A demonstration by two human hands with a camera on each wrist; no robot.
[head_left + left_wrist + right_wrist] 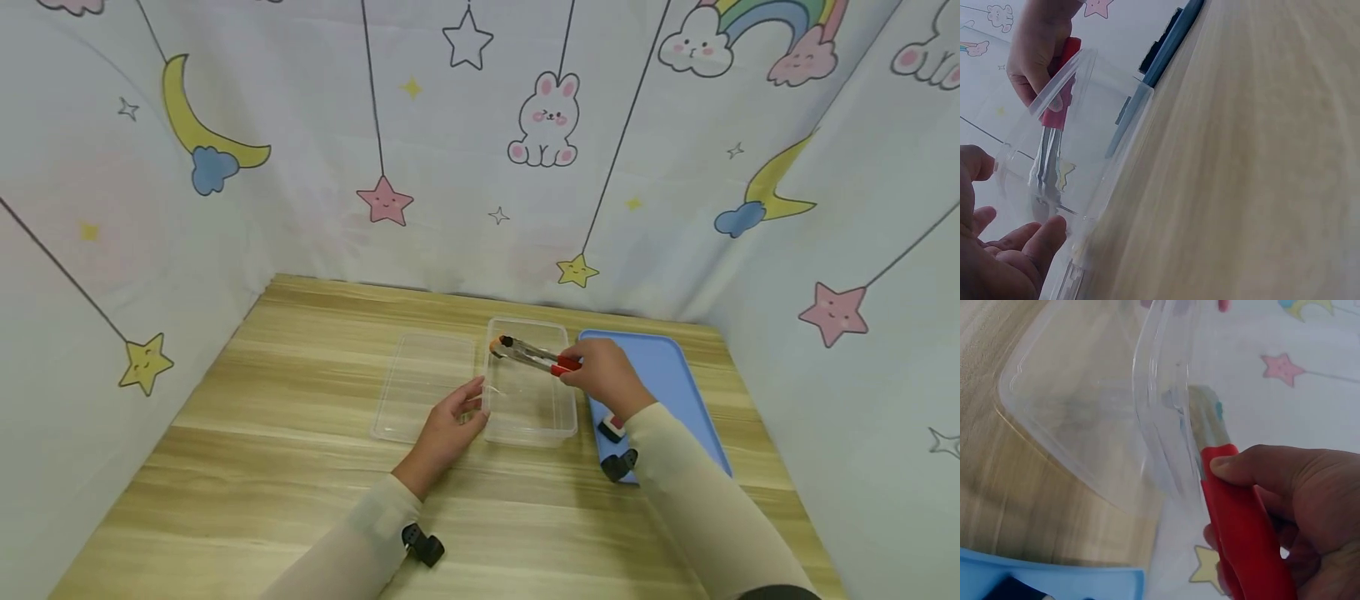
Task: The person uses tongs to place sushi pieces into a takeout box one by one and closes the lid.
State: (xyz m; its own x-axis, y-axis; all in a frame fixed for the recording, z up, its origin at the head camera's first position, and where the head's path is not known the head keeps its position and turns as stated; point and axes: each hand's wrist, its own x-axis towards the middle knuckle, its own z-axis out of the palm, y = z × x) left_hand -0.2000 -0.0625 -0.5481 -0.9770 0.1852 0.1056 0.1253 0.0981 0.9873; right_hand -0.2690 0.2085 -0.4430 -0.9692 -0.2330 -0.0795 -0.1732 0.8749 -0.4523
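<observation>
Grips the red-handled tongs [1235, 506] in the right hand [603, 371], with fingers and thumb curled round the handles — presumably to squeeze on the small orange-and-dark piece [495, 347] at the tips, near the clear box's [528, 408] left wall; cannot tell how high. Touches that wall with the left hand [450, 429], fingers loosely bent, thumb apart, likely to steady so light a box — set between clear lid [423, 383] and blue tray [667, 367], seemingly for a short reach.
</observation>
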